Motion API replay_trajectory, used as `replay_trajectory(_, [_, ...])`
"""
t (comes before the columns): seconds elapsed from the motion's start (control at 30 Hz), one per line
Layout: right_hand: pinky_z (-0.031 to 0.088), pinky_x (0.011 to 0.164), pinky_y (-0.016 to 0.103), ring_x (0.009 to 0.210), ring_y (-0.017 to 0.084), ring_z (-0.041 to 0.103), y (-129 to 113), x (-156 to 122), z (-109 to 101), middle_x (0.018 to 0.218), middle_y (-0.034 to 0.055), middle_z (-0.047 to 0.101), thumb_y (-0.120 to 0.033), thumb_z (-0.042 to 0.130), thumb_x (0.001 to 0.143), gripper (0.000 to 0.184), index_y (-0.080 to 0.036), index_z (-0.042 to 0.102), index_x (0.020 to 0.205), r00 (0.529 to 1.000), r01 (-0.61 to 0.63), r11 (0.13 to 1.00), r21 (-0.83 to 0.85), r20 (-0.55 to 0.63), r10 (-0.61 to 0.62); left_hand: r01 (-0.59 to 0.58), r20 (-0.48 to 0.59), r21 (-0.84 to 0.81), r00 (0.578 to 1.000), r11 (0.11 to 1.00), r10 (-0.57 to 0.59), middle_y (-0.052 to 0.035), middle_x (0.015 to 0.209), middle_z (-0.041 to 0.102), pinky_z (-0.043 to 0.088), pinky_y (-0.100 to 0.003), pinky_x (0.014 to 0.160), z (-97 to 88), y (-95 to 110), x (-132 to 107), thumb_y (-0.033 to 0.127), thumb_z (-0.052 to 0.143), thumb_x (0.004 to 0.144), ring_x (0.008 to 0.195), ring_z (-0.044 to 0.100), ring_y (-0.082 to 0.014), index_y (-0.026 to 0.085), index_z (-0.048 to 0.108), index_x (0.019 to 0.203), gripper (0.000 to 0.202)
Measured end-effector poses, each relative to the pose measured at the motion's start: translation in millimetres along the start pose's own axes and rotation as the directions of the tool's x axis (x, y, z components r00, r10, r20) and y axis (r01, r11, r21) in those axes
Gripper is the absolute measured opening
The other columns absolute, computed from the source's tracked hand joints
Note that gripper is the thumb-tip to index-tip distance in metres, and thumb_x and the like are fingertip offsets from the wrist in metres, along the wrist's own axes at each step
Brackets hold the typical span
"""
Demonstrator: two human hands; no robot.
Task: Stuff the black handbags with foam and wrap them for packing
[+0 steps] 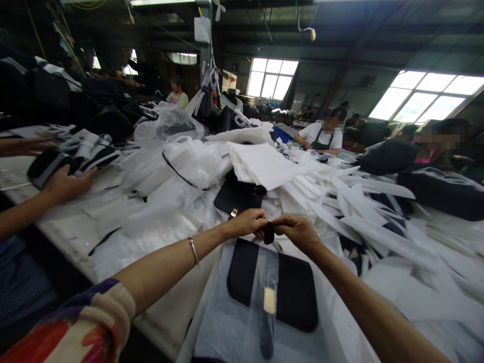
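My left hand (248,223), a bracelet on its wrist, and my right hand (297,231) meet in front of me. Their fingers pinch a small black strip (268,234), its full shape hidden by the fingers. Just below lies a flat black bag (297,292), wrapped round the middle by a clear plastic band. A beige patch (269,301) shows at that band, with a dark elongated piece under the plastic below it. Behind my left hand rests another black bag (242,195) with a metal clasp (234,214).
White foam sheets (260,164) and cut strips (393,242) pile up behind and to the right. Clear plastic bags (189,161) spread over the table at left. At far left a co-worker's hands (68,181) hold a black-and-grey item. Other people sit farther back.
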State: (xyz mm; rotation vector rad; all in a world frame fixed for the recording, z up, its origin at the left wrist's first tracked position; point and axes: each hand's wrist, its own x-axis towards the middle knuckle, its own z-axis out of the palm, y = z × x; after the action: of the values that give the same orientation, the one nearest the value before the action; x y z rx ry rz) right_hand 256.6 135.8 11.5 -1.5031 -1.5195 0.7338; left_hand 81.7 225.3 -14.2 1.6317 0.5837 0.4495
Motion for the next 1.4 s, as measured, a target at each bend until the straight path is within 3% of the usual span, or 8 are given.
replay_trajectory(0.33, [0.051,0.065,0.029,0.068,0.020,0.068,-3.3,-17.0,10.4,0.072,0.0035,0.073,-0.031,0.068,0.069,0.020,-0.020,0.077,0.084,0.988,-0.153,0.988,-0.021,0.005,0.153,-0.096,-0.161,0.120,0.980,0.988,0.114,0.0031,0.064,0.057,0.047,-0.022,0.052,-1.8,-2.7,3.6,0.026,0.048,0.087,0.057,0.061,-0.0124,0.019,0.047,0.080,0.010])
replay_trajectory(0.47, [0.047,0.058,0.027,0.064,0.019,0.065,-11.9,-3.7,-4.8,0.067,0.0049,0.071,-0.040,0.074,0.066,0.023,-0.017,0.072,0.069,0.976,-0.206,0.977,-0.051,0.066,0.209,-0.170,-0.153,0.220,0.966,0.961,0.206,0.0040,0.066,0.056,0.044,-0.021,0.059,0.2,3.0,2.4,0.028,0.053,0.086,0.062,0.057,-0.0109,0.019,0.052,0.079,0.012])
replay_trajectory(0.6, [0.047,0.068,0.030,0.072,0.021,0.065,-19.7,9.0,-10.1,0.074,0.0037,0.073,-0.039,0.079,0.061,0.024,-0.020,0.076,0.075,0.987,-0.154,0.986,-0.063,0.033,0.156,-0.192,-0.115,0.245,0.968,0.950,0.225,0.0046,0.063,0.056,0.044,-0.021,0.056,2.3,4.5,1.8,0.034,0.048,0.090,0.058,0.056,-0.0109,0.020,0.052,0.084,0.016])
replay_trajectory(0.77, [0.045,0.071,0.030,0.076,0.020,0.061,-17.5,6.8,2.2,0.076,0.0039,0.071,-0.038,0.079,0.059,0.024,-0.019,0.076,0.072,0.987,-0.161,0.981,0.104,0.001,0.162,-0.198,-0.078,0.276,0.971,0.941,0.227,0.0027,0.072,0.062,0.047,-0.022,0.059,-3.0,1.9,-4.0,0.031,0.053,0.087,0.063,0.063,-0.0128,0.020,0.050,0.093,0.014])
replay_trajectory(1.0, [0.038,0.049,0.025,0.055,0.012,0.051,-10.3,4.0,12.8,0.068,0.0035,0.065,-0.036,0.072,0.062,0.021,-0.017,0.066,0.069,0.929,-0.342,0.836,0.430,0.021,0.370,-0.263,-0.043,0.450,0.948,0.853,0.315,0.0029,0.081,0.060,0.043,-0.026,0.073,-2.8,5.3,-14.4,0.022,0.067,0.077,0.076,0.058,-0.0146,0.022,0.054,0.092,0.019])
replay_trajectory(1.2, [0.051,0.056,0.028,0.059,0.013,0.055,-12.2,9.6,23.1,0.080,0.0050,0.067,-0.026,0.066,0.059,0.014,-0.020,0.062,0.071,0.892,-0.390,0.738,0.551,0.026,0.452,-0.261,-0.070,0.628,0.919,0.733,0.388,-0.0012,0.094,0.057,0.042,-0.030,0.083,6.5,14.5,-14.2,0.024,0.072,0.074,0.088,0.055,-0.0192,0.021,0.057,0.089,0.021])
replay_trajectory(1.33, [0.051,0.052,0.026,0.057,0.012,0.054,-13.9,11.5,25.4,0.069,0.0023,0.063,-0.024,0.063,0.059,0.012,-0.020,0.059,0.069,0.867,-0.399,0.719,0.569,-0.020,0.497,-0.265,-0.054,0.572,0.932,0.776,0.358,-0.0010,0.083,0.057,0.044,-0.028,0.076,10.5,18.1,-11.9,0.018,0.068,0.072,0.080,0.057,-0.0177,0.019,0.054,0.069,0.014])
replay_trajectory(1.4, [0.047,0.048,0.023,0.056,0.012,0.054,-15.6,12.3,24.1,0.069,0.0016,0.063,-0.025,0.065,0.060,0.013,-0.019,0.061,0.071,0.865,-0.399,0.729,0.556,-0.036,0.501,-0.252,-0.065,0.523,0.941,0.814,0.333,-0.0008,0.077,0.059,0.047,-0.027,0.067,10.2,18.7,-8.3,0.023,0.060,0.078,0.071,0.059,-0.0167,0.019,0.053,0.073,0.010])
